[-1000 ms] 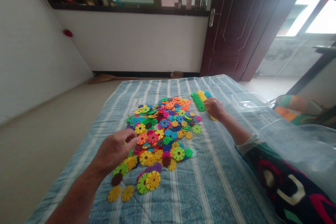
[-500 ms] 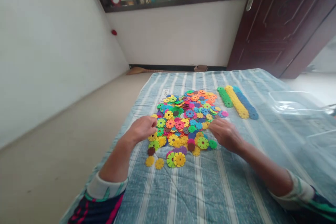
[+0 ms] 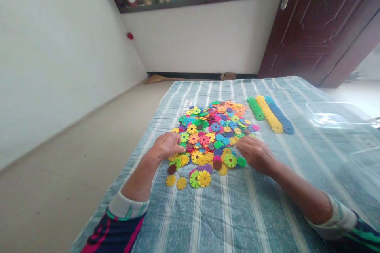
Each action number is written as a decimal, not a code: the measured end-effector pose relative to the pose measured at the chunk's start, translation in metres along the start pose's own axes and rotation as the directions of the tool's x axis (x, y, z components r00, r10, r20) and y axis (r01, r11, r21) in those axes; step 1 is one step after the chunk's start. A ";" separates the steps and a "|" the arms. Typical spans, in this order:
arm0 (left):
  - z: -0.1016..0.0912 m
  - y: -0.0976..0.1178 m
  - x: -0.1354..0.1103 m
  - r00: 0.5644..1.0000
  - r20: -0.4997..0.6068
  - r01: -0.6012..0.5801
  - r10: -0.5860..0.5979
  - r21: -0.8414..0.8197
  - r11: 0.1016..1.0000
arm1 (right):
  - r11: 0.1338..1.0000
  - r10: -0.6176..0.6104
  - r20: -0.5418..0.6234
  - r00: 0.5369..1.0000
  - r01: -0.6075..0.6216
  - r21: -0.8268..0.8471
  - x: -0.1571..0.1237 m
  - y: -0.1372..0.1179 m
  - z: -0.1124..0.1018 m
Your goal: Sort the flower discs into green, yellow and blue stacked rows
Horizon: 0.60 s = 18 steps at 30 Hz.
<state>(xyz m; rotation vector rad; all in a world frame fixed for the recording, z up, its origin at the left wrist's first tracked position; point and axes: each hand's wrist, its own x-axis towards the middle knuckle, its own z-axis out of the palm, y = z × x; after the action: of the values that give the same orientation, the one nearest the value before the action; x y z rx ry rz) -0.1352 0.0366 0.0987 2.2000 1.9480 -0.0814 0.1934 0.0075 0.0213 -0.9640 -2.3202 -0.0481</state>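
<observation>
A pile of small flower-shaped plastic discs (image 3: 212, 134) in many colours lies on a blue striped cloth (image 3: 225, 213). My left hand (image 3: 168, 146) rests at the pile's left edge, fingers curled and pinched on the discs there; what it grips is hidden. At the pile's right front edge my right hand (image 3: 257, 154) lies knuckles up, fingers bent down onto the discs. Beyond it lie three rows of joined discs side by side: green (image 3: 255, 108), yellow (image 3: 269, 114) and blue (image 3: 280, 116).
A clear plastic tub (image 3: 338, 114) stands on the cloth at the right. A dark wooden door (image 3: 314, 27) is behind it, a white wall at the left, a window sill with small items at the back. A broom (image 3: 160, 80) lies on the bare floor.
The view swung left and down. My right hand came back from the disc rows to the pile's right edge. My left hand slid slightly along the pile's left edge.
</observation>
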 end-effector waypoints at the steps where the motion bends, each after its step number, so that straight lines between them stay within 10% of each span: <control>1: -0.001 0.000 0.000 1.000 0.009 -0.003 0.003 -0.019 1.000 | 1.000 -0.002 -0.004 1.000 0.002 0.000 0.000 0.000 0.000; 10: -0.021 0.004 -0.012 0.990 -0.031 -0.141 0.138 -0.191 0.971 | 0.991 -0.001 -0.047 0.999 0.008 0.136 0.011 -0.018 0.002; 18: -0.011 0.061 -0.032 0.903 -0.260 -0.415 0.341 -0.325 0.850 | 0.959 0.073 -0.064 0.995 -0.053 0.278 0.025 -0.041 0.012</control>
<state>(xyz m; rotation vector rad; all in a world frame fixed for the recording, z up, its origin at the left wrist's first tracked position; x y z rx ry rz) -0.0803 0.0011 0.1223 2.3353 1.4095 0.5395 0.1470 -0.0036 0.0329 -0.8774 -2.1558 0.2564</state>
